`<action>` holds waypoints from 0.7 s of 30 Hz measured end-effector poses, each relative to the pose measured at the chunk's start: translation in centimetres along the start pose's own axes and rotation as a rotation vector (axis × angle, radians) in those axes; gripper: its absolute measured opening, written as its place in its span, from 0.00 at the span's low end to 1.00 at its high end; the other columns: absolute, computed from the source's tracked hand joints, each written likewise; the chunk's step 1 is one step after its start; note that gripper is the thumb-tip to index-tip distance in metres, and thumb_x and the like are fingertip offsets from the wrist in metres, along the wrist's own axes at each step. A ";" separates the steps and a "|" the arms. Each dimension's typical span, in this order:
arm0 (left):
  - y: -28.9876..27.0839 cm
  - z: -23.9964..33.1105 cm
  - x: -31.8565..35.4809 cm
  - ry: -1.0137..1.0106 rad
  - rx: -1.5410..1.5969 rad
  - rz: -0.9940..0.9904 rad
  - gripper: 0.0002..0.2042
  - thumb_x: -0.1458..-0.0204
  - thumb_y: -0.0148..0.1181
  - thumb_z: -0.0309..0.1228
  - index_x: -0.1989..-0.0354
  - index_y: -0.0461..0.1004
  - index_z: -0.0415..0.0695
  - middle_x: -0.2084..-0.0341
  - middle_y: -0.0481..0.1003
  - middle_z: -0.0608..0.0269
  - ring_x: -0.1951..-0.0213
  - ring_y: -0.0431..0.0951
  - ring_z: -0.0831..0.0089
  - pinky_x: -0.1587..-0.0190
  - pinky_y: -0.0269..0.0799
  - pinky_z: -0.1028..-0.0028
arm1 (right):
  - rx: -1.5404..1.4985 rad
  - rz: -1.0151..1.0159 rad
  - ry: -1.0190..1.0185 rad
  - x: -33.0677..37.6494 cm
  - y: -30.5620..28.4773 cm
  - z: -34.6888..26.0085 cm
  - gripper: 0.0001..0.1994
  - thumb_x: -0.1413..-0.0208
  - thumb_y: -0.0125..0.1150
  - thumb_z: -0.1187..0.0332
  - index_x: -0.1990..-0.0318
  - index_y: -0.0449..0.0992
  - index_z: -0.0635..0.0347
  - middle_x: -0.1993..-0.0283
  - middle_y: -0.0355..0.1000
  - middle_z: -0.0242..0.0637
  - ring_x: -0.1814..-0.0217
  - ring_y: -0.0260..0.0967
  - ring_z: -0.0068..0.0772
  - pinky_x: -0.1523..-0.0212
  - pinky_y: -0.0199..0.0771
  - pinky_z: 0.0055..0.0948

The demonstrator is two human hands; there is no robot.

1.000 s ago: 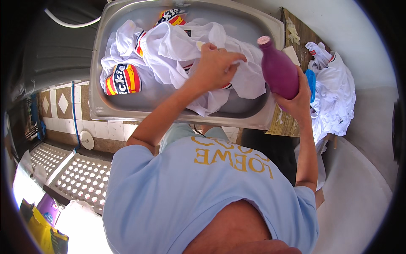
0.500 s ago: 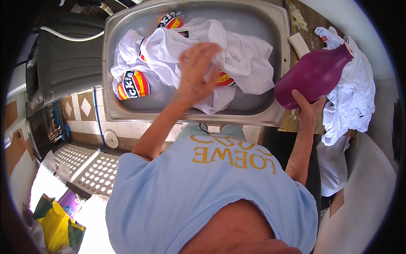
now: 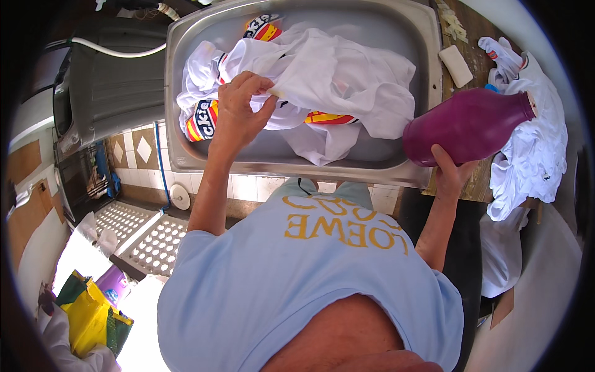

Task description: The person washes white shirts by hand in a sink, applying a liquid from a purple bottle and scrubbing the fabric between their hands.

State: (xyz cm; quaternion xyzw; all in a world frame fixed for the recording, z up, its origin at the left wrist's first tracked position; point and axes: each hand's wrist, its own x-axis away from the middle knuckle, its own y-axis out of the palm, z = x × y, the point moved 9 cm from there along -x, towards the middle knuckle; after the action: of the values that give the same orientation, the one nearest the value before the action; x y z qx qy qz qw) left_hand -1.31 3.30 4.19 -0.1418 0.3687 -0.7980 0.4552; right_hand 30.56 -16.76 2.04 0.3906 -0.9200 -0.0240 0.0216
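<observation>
A wide metal sink basin (image 3: 304, 170) holds cloudy water with white garments (image 3: 331, 65) heaped in it, some with red, yellow and dark blue printed patches. My left hand (image 3: 238, 118) is over the left part of the heap, thumb and fingertips pinching an edge of white cloth. Past the basin's right rim, my right hand (image 3: 452, 178) grips a translucent purple plastic bottle (image 3: 462, 127) from below. The bottle lies tilted on its side, its open mouth pointing up and right. Most of my right fingers are hidden behind it.
On the wooden counter (image 3: 474, 74) right of the basin lies a pale soap bar (image 3: 455, 65). A pile of white clothes (image 3: 527, 149) hangs over its edge. Left are a dark grey plastic lid (image 3: 114, 80) and a white hose (image 3: 118, 54); lower left, a yellow-green bag (image 3: 93, 319).
My left hand has moved left across the garments and now pinches the cloth. My right hand still holds the purple bottle, now slightly more level. The whole view has shifted a little.
</observation>
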 end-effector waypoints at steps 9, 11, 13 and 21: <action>-1.5 2.4 -0.7 0.218 0.141 0.052 0.09 0.61 0.65 0.26 0.70 0.72 0.43 0.65 0.74 0.65 0.57 0.71 0.69 0.52 0.61 0.69 | 0.391 -0.162 -0.083 0.1 1.7 -1.7 0.42 0.74 0.73 0.77 0.44 0.60 0.62 0.49 0.65 0.40 0.49 0.66 0.34 0.48 0.67 0.33; -0.7 1.8 -2.0 0.202 0.271 -0.049 0.10 0.58 0.64 0.27 0.66 0.73 0.42 0.64 0.74 0.66 0.58 0.72 0.72 0.53 0.63 0.72 | 0.514 -0.226 -0.171 -0.2 3.8 -3.9 0.43 0.75 0.75 0.73 0.44 0.61 0.63 0.49 0.65 0.41 0.49 0.66 0.35 0.48 0.66 0.33; 1.0 0.6 -3.4 0.097 0.565 -0.201 0.12 0.55 0.64 0.28 0.62 0.73 0.40 0.64 0.75 0.67 0.59 0.73 0.76 0.54 0.65 0.75 | 0.581 -0.320 -0.320 -0.5 6.7 -6.7 0.43 0.75 0.74 0.72 0.43 0.60 0.63 0.48 0.65 0.43 0.47 0.66 0.37 0.46 0.65 0.34; 3.7 1.1 -4.4 -0.088 1.124 -0.506 0.20 0.53 0.58 0.21 0.49 0.67 0.34 0.57 0.74 0.59 0.55 0.74 0.75 0.48 0.68 0.76 | 0.954 -0.595 -0.535 -2.0 12.8 -9.5 0.41 0.73 0.69 0.72 0.42 0.61 0.57 0.49 0.65 0.45 0.48 0.66 0.48 0.49 0.67 0.39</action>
State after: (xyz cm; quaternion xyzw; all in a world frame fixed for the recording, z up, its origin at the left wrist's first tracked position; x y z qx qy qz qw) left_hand 4.01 5.30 2.71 0.0039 -0.1722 -0.9468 0.2717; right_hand 23.34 -6.65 12.30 0.5774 -0.6544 0.2878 -0.3943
